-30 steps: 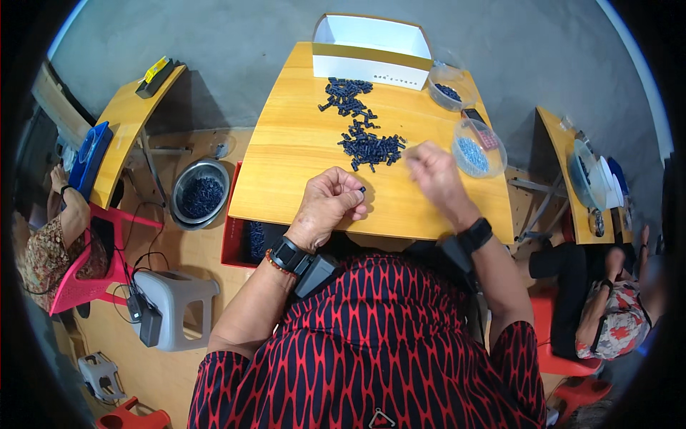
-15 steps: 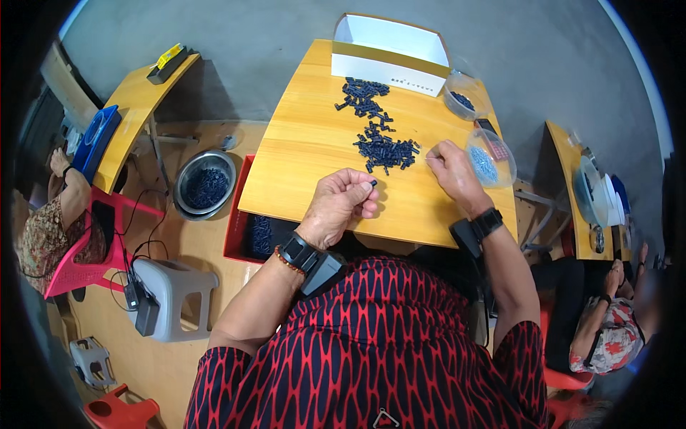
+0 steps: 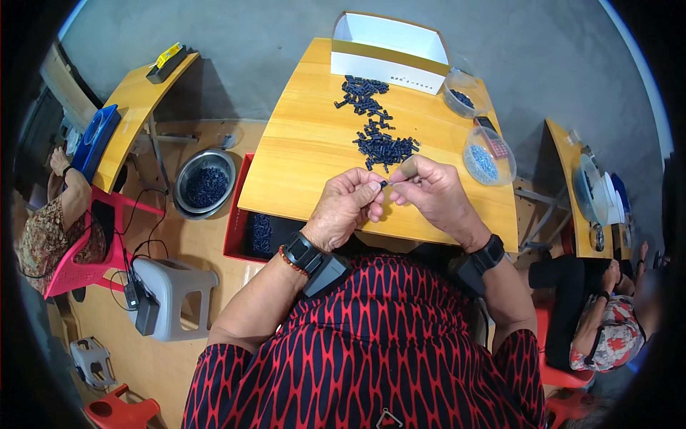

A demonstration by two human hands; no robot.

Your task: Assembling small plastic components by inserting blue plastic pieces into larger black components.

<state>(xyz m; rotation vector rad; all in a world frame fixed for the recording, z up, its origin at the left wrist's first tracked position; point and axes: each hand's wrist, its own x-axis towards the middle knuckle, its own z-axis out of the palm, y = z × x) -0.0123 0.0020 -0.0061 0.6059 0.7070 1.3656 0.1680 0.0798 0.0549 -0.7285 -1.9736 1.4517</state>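
Between the thumb and fingers of my left hand (image 3: 339, 206) is a small dark cylindrical piece (image 3: 384, 184), held over the table's near edge. My right hand (image 3: 437, 199) is closed in a pinch and meets the left at this piece. What its fingertips hold is too small to make out. Just beyond both hands lies a loose pile of similar dark pieces (image 3: 386, 146), with a second heap (image 3: 363, 93) farther back. To the right of my right hand stands a clear round tub (image 3: 509, 171) holding small light-blue parts (image 3: 483, 163).
A white box (image 3: 386, 74) and another clear tub (image 3: 468, 111) stand at the table's back. A red box (image 3: 239, 214) and metal basin (image 3: 182, 207), both with dark pieces, are at left. Grey stool (image 3: 168, 293) lower left. People sit at side tables.
My right hand has moved left from beside the light-blue parts tub to the piece in my left hand. That tub has shifted slightly left. My left hand has barely moved.
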